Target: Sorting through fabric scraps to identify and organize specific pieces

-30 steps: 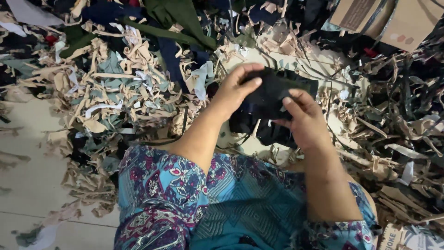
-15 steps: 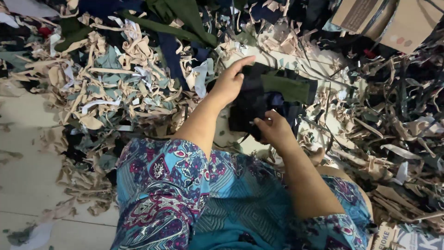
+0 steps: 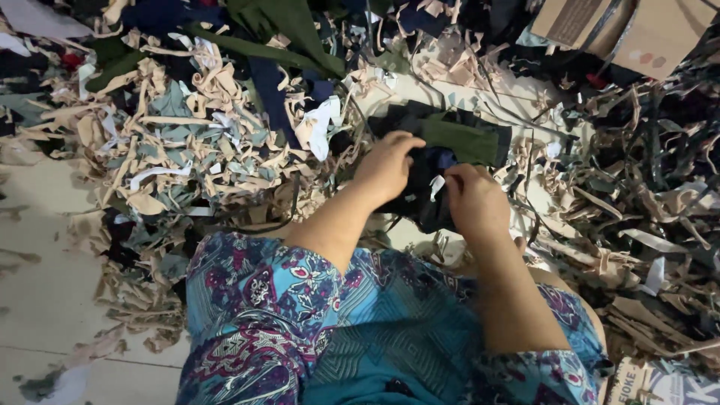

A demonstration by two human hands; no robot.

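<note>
- Two hands are in view, both the person's own: the left hand (image 3: 388, 166) and the right hand (image 3: 474, 201).
- One bundle of dark cloth (image 3: 439, 161) lies between and under them, on top of the heap, just beyond the person's lap.
- The bundle shows three colours: black for the most part, an olive-green band (image 3: 463, 142) across its far side, and a small blue patch (image 3: 445, 159) near the middle.
- The left hand lies curled over the bundle's near left edge, fingers bent down onto the black cloth; thumb hidden, so I cannot tell whether it pinches or only presses.
- The right hand is nearly closed, its fingertips gathered on a small pale tag or scrap (image 3: 436, 187) at the bundle's near edge; the cloth runs on under the palm.
- The bundle thus sits mostly beyond the fingertips, its near side caught by both hands, its far green edge free.
- One cardboard box (image 3: 637, 34) stands at the top right, well apart from the hands.
- One long green strip of fabric (image 3: 289, 34) lies at the top centre of the heap.
- Scraps (image 3: 187, 142) in beige, white, pale teal and black cover the floor around the hands; far too many to count.
- A bare stretch of pale tiled floor (image 3: 45, 300) shows at the left.
- The person's lap is covered by one patterned garment (image 3: 330, 330), blue, teal and purple.
</note>
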